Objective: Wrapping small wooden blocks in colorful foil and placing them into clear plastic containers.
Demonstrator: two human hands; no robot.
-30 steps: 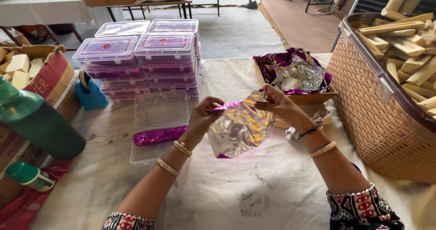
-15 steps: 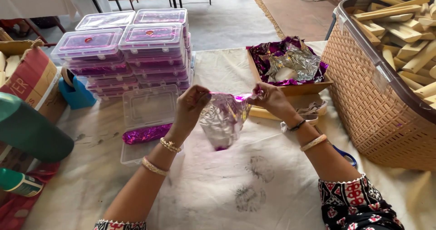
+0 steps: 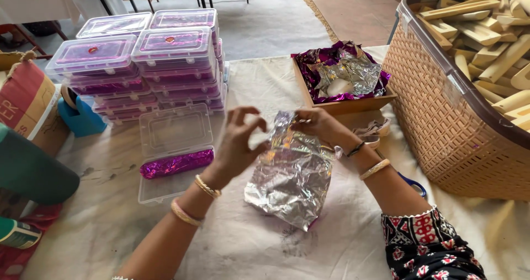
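Observation:
My right hand (image 3: 320,126) pinches the top edge of a crinkled foil sheet (image 3: 290,172), silver side up with purple showing at its edges; the sheet hangs down onto the white cloth. My left hand (image 3: 238,142) is just left of the sheet with fingers spread, holding nothing. An open clear plastic box (image 3: 171,169) lies left of my left hand, with a purple foil-wrapped stick (image 3: 176,163) in it.
Stacks of closed clear boxes (image 3: 138,64) with purple contents stand at the back left. A wooden tray of foil sheets (image 3: 342,75) is behind my right hand. A woven basket (image 3: 441,125) of wooden sticks fills the right. A blue tape holder (image 3: 80,117) and a green bottle (image 3: 33,169) are at left. Blue-handled scissors (image 3: 414,183) lie by my right forearm.
My left hand has let go of the foil sheet and opened. The sheet, held stretched between both hands before, now hangs from my right hand and rests on the cloth.

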